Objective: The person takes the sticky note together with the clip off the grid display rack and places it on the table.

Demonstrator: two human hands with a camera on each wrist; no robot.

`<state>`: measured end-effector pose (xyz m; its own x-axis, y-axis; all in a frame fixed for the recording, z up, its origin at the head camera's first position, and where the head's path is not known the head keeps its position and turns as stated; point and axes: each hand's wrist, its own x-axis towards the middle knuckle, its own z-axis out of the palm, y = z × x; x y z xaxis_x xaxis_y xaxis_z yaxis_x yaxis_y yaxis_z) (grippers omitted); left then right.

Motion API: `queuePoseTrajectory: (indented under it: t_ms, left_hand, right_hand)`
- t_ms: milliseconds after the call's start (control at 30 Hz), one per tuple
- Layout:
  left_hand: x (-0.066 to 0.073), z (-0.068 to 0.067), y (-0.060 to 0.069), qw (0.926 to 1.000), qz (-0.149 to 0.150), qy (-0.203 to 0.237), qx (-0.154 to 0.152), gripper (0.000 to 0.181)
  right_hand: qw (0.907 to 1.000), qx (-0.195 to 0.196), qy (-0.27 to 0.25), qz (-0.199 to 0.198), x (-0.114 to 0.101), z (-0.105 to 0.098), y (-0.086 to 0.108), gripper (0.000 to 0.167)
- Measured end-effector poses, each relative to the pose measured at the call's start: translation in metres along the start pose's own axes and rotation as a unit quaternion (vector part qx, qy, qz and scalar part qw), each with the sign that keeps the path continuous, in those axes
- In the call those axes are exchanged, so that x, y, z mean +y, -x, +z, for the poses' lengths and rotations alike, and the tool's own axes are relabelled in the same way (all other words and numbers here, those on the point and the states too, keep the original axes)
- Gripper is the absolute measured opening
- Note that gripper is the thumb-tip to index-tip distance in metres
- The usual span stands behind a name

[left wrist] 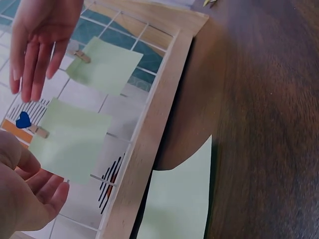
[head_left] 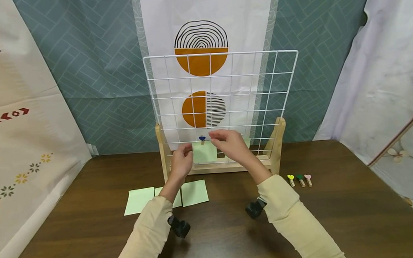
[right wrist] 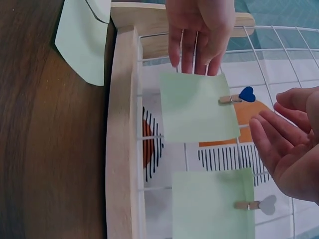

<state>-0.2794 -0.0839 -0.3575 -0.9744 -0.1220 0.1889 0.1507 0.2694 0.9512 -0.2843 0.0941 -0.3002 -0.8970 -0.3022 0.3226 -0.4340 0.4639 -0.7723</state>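
Observation:
A pale green paper square (head_left: 205, 152) hangs low on the white wire grid (head_left: 221, 76), held by a small wooden clothespin with a blue heart (head_left: 202, 138). At its left edge is my left hand (head_left: 183, 162), fingers loosely bent; in the right wrist view its fingertips (right wrist: 187, 64) reach the paper's edge without pinching it. My right hand (head_left: 231, 145) hovers just right of the blue-heart clothespin, fingers relaxed and holding nothing. Beside it hangs a second green paper square (right wrist: 214, 206) on a clothespin with a greyish-white heart (right wrist: 268, 204), partly hidden by my right hand in the head view.
The grid stands in a wooden base (head_left: 281, 140). Green paper squares (head_left: 195, 193) lie on the brown table (head_left: 227, 230) before it, left of centre. To the right lie clothespins with a yellow heart (head_left: 290, 177), a green heart (head_left: 299, 177) and a pink heart (head_left: 307, 177).

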Motion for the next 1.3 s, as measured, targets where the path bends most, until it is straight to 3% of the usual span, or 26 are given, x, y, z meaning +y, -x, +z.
queuePoseTrajectory:
  t_ms: [367, 767, 933, 1300]
  left_hand:
    - [-0.003, 0.003, -0.004, 0.9997, -0.001, 0.003, 0.025, 0.035]
    - [-0.006, 0.005, -0.010, 0.9991, 0.010, -0.012, 0.038, 0.030]
    - [-0.006, 0.004, -0.009, 0.9985, 0.015, -0.022, 0.048, 0.025]
    - [-0.006, 0.006, -0.009, 0.9979, 0.016, 0.013, 0.062, 0.018]
  right_hand:
    - [0.9997, 0.000, -0.026, -0.003, 0.002, 0.014, -0.010, 0.034]
    - [0.9998, 0.016, 0.011, 0.010, 0.005, 0.029, -0.025, 0.034]
    - [0.9986, 0.020, 0.049, 0.003, 0.006, 0.031, -0.029, 0.031]
    - [0.9956, 0.040, 0.085, -0.008, 0.004, 0.035, -0.032, 0.023]
